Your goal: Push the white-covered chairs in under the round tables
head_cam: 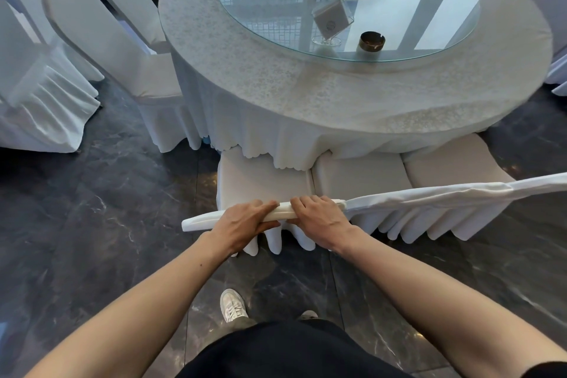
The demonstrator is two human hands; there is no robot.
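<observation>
fingers (266,205): curled over the chair back (196,222), gripping its top edge
left hand (242,221): grips just left of right hand (320,216)
chair seat (260,181): near centre, front edge under round table (276,80) cloth
left: other covered chairs (101,40)

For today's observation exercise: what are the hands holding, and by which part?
Both the left hand and right hand grip the white-covered chair by the top edge of its backrest.

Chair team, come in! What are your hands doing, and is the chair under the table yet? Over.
Left hand, right hand both gripping chair back. Seat front tucked under round table, rest showing. Neighbour chair close on right.
</observation>
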